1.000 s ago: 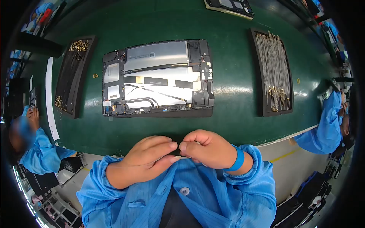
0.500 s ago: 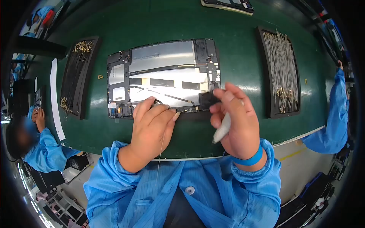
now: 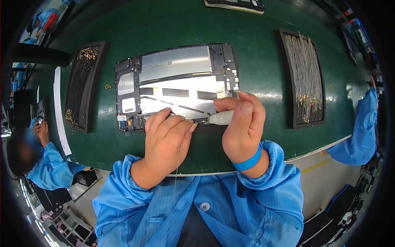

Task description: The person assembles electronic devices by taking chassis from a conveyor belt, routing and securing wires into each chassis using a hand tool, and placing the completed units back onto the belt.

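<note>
Pinching thin wire (image 3: 177,166) in our left hand (image 3: 166,138), pale tool (image 3: 222,118) in our right hand (image 3: 243,133), we're risking — if its tip slips — a scratched device (image 3: 177,59).

Bright, whitish light falls across the green table (image 3: 257,49) in the view I follow from a distance, washing the silvery panel (image 3: 154,107) just beyond the fingers of the left hand (image 3: 162,140) and right hand (image 3: 242,136) out to white. Glare streaks the tabletop right of the right fingers; between the hands the green darkens. Lamps (image 3: 26,201) glare well to the left of the fingers. My lens bends the table's edges and falls to black at the corners. Far left of the fingers, a co-worker's head (image 3: 24,150) is blurred.
</note>
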`<state>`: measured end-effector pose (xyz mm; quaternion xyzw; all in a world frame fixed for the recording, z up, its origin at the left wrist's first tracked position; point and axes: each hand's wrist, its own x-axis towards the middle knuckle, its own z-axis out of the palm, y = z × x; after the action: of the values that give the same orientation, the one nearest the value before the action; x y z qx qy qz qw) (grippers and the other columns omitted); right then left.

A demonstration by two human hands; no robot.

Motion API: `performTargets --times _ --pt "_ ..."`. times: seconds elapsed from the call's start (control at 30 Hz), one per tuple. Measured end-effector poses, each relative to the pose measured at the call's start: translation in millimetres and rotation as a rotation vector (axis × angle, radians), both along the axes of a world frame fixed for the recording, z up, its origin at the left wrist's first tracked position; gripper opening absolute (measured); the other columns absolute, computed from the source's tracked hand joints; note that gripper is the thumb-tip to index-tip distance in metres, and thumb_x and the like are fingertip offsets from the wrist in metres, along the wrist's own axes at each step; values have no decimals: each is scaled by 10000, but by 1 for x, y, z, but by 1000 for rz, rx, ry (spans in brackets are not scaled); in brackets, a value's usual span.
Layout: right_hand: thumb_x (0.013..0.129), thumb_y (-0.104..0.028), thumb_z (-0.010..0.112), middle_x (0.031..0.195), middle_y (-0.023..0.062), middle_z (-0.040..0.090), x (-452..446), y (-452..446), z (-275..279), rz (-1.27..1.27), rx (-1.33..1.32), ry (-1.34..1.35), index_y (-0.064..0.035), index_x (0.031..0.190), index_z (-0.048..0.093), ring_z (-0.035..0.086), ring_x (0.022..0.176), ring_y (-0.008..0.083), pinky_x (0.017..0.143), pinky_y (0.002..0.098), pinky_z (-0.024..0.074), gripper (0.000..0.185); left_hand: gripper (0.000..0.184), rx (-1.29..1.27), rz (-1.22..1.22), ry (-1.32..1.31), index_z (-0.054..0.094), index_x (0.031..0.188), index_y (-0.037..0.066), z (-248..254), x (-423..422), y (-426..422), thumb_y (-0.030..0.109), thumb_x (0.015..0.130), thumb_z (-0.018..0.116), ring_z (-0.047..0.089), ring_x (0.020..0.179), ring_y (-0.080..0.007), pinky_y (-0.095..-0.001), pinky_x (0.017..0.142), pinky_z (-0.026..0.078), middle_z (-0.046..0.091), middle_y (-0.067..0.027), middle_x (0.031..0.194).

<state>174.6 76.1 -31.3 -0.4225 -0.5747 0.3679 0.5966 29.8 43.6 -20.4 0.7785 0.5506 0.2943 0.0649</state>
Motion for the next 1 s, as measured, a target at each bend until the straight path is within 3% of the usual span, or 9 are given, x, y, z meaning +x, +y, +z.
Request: performTargets --times 0.3,0.4,0.5,0.63,0.73,0.77,0.93,0.97,1.0 --pt "843 -150 441 769 115 577 -2 1 3 84 -20 1 -11 966 412 557 672 165 595 268 442 188 170 11 11 -1 587 779 75 -2 -1 0 68 619 646 469 853 -277 -370 764 347 536 -47 793" --pt "822 -157 473 705 127 572 -5 2 12 56 -32 -42 -12 854 476 566 632 209 573 287 444 149 176 0 11 -5 586 781 73 -1 -1 1 64 616 644 471 853 -281 -372 762 348 537 -49 794" --pt "787 -166 499 628 138 553 -7 8 38 170 -67 -294 -24 699 498 554 588 265 545 332 438 167 181 -19 11 -4 585 784 71 2 -2 0 60 611 639 472 856 -286 -377 762 348 539 -53 800" --pt "760 -160 503 564 142 521 -13 15 37 299 39 -588 -20 618 461 522 536 319 507 397 412 204 190 -57 -30 -3 584 792 70 1 -5 0 54 608 631 473 853 -292 -384 765 348 545 -57 819" --pt "756 -170 509 560 143 521 -14 16 39 165 -112 -372 -17 621 463 516 541 328 512 397 414 209 170 -39 12 13 583 789 68 4 -1 0 54 624 621 472 854 -290 -384 771 349 549 -60 807" --pt "776 -186 497 564 126 530 -11 14 36 164 -41 -393 -14 673 490 530 545 303 528 374 422 201 162 -35 -2 6 583 785 66 5 -1 1 54 628 619 477 844 -288 -387 769 350 549 -65 797" --pt "807 -268 477 611 81 539 3 18 44 -31 -562 130 -4 901 489 521 519 171 483 287 407 281 145 8 36 82 577 822 46 10 -34 16 87 683 591 496 772 -299 -394 747 369 543 -104 758" --pt "810 -294 476 628 71 538 11 18 50 -56 -662 240 -1 962 483 511 516 142 475 265 401 330 156 -54 286 -19 572 853 26 16 -44 18 127 736 549 509 781 -270 -357 752 379 549 -116 799" --pt "806 -313 481 646 67 531 19 18 49 -49 -712 172 3 1003 466 496 510 125 471 247 394 373 195 -109 533 -119 568 885 7 22 -53 20 167 789 508 522 790 -241 -319 758 390 555 -128 839"
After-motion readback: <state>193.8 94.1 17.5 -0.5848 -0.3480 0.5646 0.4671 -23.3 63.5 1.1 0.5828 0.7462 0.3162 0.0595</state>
